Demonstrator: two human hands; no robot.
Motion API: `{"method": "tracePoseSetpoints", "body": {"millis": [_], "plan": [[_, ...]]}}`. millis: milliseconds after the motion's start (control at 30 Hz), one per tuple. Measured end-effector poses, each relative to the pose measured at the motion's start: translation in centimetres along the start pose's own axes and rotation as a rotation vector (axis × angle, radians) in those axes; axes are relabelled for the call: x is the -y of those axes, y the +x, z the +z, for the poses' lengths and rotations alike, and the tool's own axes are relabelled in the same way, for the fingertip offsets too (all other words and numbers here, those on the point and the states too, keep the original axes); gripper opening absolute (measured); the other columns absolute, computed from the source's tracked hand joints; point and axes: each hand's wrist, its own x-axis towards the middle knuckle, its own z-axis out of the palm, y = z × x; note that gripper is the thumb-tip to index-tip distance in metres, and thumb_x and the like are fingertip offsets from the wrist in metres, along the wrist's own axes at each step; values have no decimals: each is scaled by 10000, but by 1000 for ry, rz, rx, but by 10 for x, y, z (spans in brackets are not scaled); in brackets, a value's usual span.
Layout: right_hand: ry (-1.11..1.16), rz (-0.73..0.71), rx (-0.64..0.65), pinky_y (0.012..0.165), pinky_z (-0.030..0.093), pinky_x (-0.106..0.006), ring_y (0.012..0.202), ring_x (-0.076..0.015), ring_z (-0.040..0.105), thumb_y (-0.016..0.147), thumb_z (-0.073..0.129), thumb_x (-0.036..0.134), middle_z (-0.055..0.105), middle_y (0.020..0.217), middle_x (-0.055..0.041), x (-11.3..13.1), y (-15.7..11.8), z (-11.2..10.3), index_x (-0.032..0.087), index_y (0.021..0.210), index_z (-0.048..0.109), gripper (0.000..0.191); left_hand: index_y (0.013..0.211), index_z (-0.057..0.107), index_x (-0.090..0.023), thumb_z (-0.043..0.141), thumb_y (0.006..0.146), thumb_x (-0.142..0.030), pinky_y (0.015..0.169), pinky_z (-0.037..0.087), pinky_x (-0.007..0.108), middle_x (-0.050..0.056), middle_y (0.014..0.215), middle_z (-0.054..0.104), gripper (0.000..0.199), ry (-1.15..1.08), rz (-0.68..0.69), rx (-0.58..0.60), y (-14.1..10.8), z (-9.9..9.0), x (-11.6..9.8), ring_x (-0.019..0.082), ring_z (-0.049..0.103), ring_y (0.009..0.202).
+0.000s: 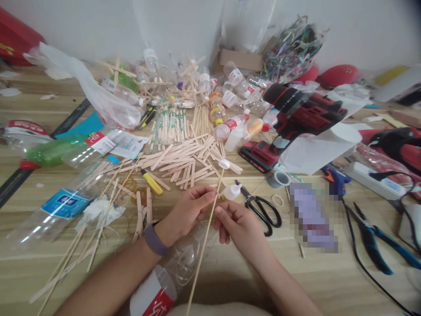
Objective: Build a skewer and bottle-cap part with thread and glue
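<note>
A long thin wooden skewer (pixel 204 245) slants up from the bottom edge. At its upper end sits a white bottle cap (pixel 224 163). My left hand (pixel 189 208), with a purple band on the wrist, pinches the skewer between thumb and fingers below the cap. Just right of the stick is my right hand (pixel 241 224), its thumb and fingers curled together; what they pinch, if anything, is too small to make out. A clear plastic bottle (pixel 184 263) lies under my left forearm. Close beyond my fingers stand a small glue bottle (pixel 231 192) and black-handled scissors (pixel 263 210).
Loose craft sticks (pixel 184 158) are heaped ahead. At the right are a red cordless drill (pixel 296 118), a glue gun (pixel 337 180) and pliers (pixel 371 237). A large clear bottle (pixel 49 219) and a yellow-handled tool (pixel 152 182) lie at the left.
</note>
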Motion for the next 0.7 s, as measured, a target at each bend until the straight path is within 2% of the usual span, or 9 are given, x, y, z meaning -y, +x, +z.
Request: {"method": "tracePoseSetpoints", "body": {"millis": [67,133,200,267,333,400,533,633,700], "plan": [[-151,-41,-77,384,367,-220,361,-95,479,840,552,624,548,516,33,-5,-6,-11,204,639,511,467,767,618,-172,784,685,-468,406,148,206,-112,475,324,349,27,-1,-63,1,-1,0,38,197,409],[-323,-125,-260,419,392,-244,402,-119,490,860,560,560,534,521,31,-12,-8,-24,210,676,531,396,770,618,-171,785,666,-486,408,132,210,-115,474,318,372,48,-2,-81,3,-2,1,43,179,421],[-506,-249,-471,471,430,-273,484,-153,532,833,616,502,588,616,6,-20,-4,-36,208,794,566,301,761,604,-173,781,659,-494,409,125,212,-114,478,330,381,68,-1,-87,5,-3,2,47,185,426],[-665,-411,-556,580,492,-324,647,-208,615,806,656,473,665,794,-58,-26,5,-42,198,935,580,313,758,593,-176,769,670,-488,410,127,212,-114,481,337,369,84,-2,-84,6,-5,4,49,192,425],[-783,-555,-523,716,518,-392,851,-271,651,812,662,449,693,958,-125,-31,15,-44,184,1038,575,359,764,590,-177,753,693,-474,415,140,213,-112,488,348,346,102,7,-74,7,-6,6,52,203,429],[-852,-613,-467,777,512,-424,944,-298,645,835,649,400,700,1001,-144,-33,24,-42,181,1045,580,311,764,592,-176,737,712,-460,421,154,214,-108,495,358,323,124,22,-71,8,-8,7,56,216,437],[-804,-568,-448,743,507,-395,905,-276,661,833,647,349,726,967,-104,-30,26,-39,214,947,564,195,732,577,-180,716,723,-455,433,163,223,-98,507,363,308,178,21,-81,10,-9,7,65,237,457],[-699,-507,-467,698,501,-371,828,-252,672,805,661,383,731,982,-95,-28,20,-42,219,950,546,247,721,570,-180,707,723,-453,449,168,228,-90,526,373,305,206,29,-96,11,-9,5,69,248,474],[-633,-443,-468,654,496,-361,765,-246,667,784,673,437,724,921,-92,-28,16,-45,218,933,548,293,736,573,-180,690,741,-435,459,174,229,-90,533,380,281,205,45,-88,11,-8,5,70,255,477]]}}
